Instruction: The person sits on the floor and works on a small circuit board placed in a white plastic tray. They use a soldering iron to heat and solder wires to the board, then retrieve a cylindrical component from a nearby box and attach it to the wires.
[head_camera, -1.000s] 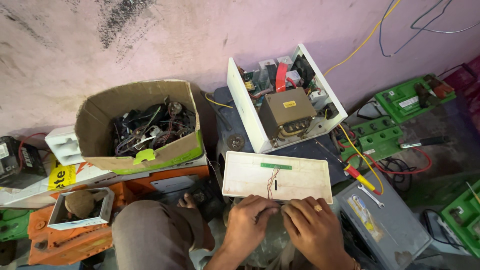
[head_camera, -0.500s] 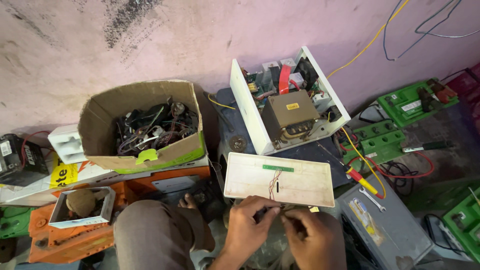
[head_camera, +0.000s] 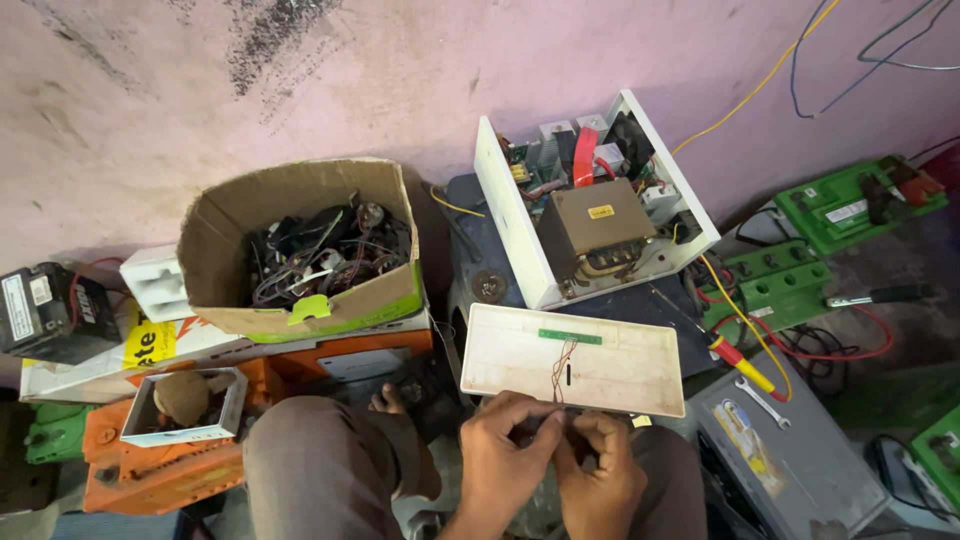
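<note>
White panel (head_camera: 620, 365) lies just beyond both hands; left hand (head_camera: 510, 455) and right hand (head_camera: 600, 470) pinch its thin wires (head_camera: 565, 365).

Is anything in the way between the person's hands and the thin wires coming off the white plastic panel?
Nothing visible. The left hand and right hand meet at the near edge of the white rectangular plastic panel, fingertips pinching the thin reddish-brown wires that hang from its small green circuit strip. Exact finger contact is too small to tell.
</note>
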